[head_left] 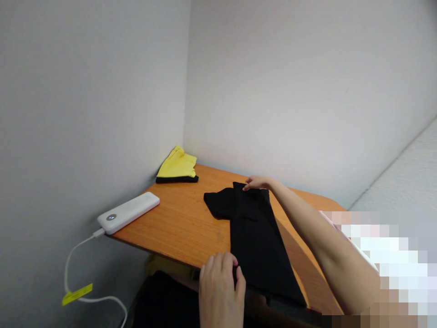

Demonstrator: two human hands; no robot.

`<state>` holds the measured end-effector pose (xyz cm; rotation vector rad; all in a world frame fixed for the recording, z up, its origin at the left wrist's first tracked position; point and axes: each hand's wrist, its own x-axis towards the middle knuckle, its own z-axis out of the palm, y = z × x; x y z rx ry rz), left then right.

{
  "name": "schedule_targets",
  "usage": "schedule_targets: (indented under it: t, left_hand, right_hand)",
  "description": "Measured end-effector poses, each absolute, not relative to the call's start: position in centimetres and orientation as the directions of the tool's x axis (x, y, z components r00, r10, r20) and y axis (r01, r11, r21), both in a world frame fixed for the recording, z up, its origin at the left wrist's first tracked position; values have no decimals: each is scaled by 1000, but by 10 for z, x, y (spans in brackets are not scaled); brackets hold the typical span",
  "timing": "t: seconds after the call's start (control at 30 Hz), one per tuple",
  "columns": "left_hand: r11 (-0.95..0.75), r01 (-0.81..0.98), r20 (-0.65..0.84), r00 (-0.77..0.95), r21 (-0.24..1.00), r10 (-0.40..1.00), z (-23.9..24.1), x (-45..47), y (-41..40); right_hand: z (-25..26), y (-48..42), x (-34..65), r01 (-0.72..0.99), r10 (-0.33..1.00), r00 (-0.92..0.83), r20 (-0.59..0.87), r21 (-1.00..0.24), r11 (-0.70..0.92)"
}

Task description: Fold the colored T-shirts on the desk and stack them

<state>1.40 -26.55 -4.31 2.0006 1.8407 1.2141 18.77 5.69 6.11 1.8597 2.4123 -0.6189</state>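
A black T-shirt (256,241) lies partly folded on the orange-brown table, with what looks like a short sleeve sticking out to the left. Its lower end reaches over the front edge of the table. My left hand (220,282) is closed on the near left corner of the cloth, thumb and fingers pinching it. At the far end, my right hand (256,182) grips the upper edge of the shirt between thumb and fingers, the forearm stretched across from the right.
A yellow folded garment (177,164) rests on a black one (175,179) in the far left corner of the wooden table (184,228). A white power bank (133,212) with a white cable (66,269) lies along the left edge. Walls stand behind and at the left.
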Motion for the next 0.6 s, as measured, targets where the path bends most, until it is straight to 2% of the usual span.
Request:
schedule_targets:
  t: [0.17,0.3,0.43,0.5,0.6]
  left_hand:
    - [-248,758,465,-82,603,881,-43,17,-267]
    - [-250,770,478,-81,588,875,-46,20,-268]
    - [-274,779,497,-55,564,866,-49,20,-270]
    - [-267,783,491,-56,562,870,-48,19,-272]
    - [-248,784,462,-56,569,885,-43,19,-274]
  right_hand:
    - [78,64,141,904,923,-274,-270,-399,151]
    - [69,55,89,868,925,-254,-281,-489,89]
    - [57,36,65,802,885,-316,-340,-595,58]
    - [57,29,69,765,882,-350,-315,-640,75]
    - [59,24,95,743,918,-341,-202,-656,131]
